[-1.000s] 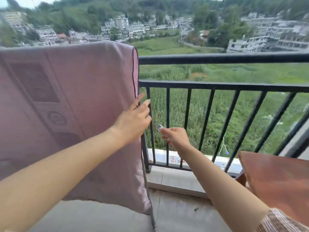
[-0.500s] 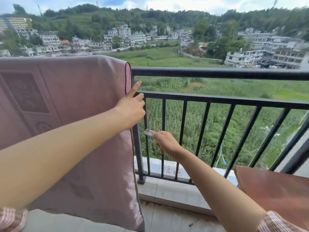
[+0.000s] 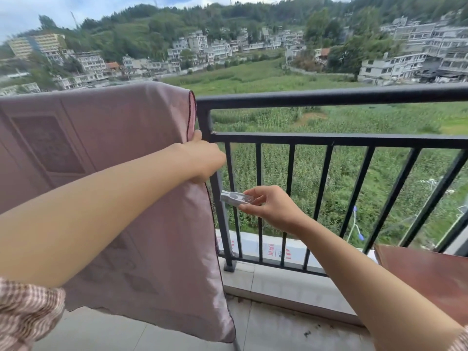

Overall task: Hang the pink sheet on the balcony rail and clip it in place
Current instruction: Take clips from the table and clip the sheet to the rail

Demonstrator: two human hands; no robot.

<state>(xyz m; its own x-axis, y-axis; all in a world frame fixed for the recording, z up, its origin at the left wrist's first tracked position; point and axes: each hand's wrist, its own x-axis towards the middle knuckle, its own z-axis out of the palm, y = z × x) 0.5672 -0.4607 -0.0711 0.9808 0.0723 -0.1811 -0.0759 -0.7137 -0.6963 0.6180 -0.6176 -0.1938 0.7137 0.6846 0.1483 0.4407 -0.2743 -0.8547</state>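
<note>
pink sheet [image 3: 131, 173] draped over the balcony rail [image 3: 329, 97], hanging down on the left | left hand [image 3: 202, 158] grip closed on the sheet's right edge, just below the top bar | right hand [image 3: 273, 209] grip pinching a white clip [image 3: 234, 198], just right of the sheet, not touching | brown desk [image 3: 425, 274] far right

The pink sheet [image 3: 121, 173] hung draped over the black balcony rail [image 3: 329, 97] – the left hand [image 3: 202, 158] gripped its right edge beside the post, while the right hand [image 3: 273, 206] pinched a pale clip [image 3: 234, 198] just beside the bars, near a reddish table [image 3: 428, 272]
</note>
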